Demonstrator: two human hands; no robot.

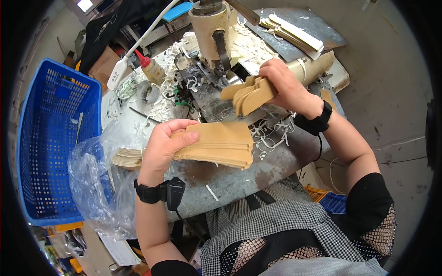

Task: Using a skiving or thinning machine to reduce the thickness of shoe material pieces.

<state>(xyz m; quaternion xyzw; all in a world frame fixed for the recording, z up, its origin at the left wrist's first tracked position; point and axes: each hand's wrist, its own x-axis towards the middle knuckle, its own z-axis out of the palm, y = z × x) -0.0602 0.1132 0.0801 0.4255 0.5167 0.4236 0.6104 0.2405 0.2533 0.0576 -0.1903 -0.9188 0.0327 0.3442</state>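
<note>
2 bare hands are working above 1 worktable (202, 186). The left hand (161, 145) is grasping 1 tan stack (218, 140), thumb on top, and holding it in front of the sewing machine (209, 37); its layers are lying too tightly to count. More layered tan edges (126, 158) are showing on the far side of that wrist, though whether they belong to the same stack I cannot tell. The right hand (290, 89) is clasping a smaller bunch of tan pieces (255, 96), at least 3 rounded ends fanning out, beside the machine and apart from the left stack. 2 black wristbands are circling the wrists, 1 on the left (161, 191) and 1 on the right (322, 118).

To the left, 1 blue basket (34, 138) is standing beside the table, with 1 clear plastic bag (103, 188) hanging near it. 1 red-tipped bottle (153, 71) and 1 roll (148, 92) are resting among uncountable white scraps (161, 110). Beyond the right hand, 1 pile of pale strips (294, 36) is lying on 1 metal sheet (327, 32).
</note>
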